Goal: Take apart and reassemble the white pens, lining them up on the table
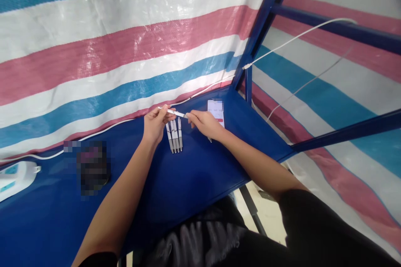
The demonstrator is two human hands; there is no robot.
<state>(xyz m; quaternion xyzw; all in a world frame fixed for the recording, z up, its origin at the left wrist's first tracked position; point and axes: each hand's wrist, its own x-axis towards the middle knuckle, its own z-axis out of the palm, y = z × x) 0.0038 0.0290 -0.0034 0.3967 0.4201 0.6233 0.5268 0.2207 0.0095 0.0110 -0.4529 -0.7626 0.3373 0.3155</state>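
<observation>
Between my two hands, a white pen (176, 113) is held nearly level above the blue table. My left hand (156, 122) pinches its left end, while the fingers of my right hand (202, 121) close on its grey right end. Just below, several white pens with grey grips (174, 137) lie side by side, tips toward me. Under my right wrist, a small pointed tip (210, 140) pokes out; the rest of that object is hidden. A phone with a lit white screen (216, 110) lies behind my right hand, partly covered by it.
The blue table (188, 183) ends at a blue metal frame (248, 79) on the right. A blurred dark object (93, 167) and a white-and-teal device (17, 178) sit on the left. A white cable (103, 130) runs along the striped sheet (125, 46) at the back.
</observation>
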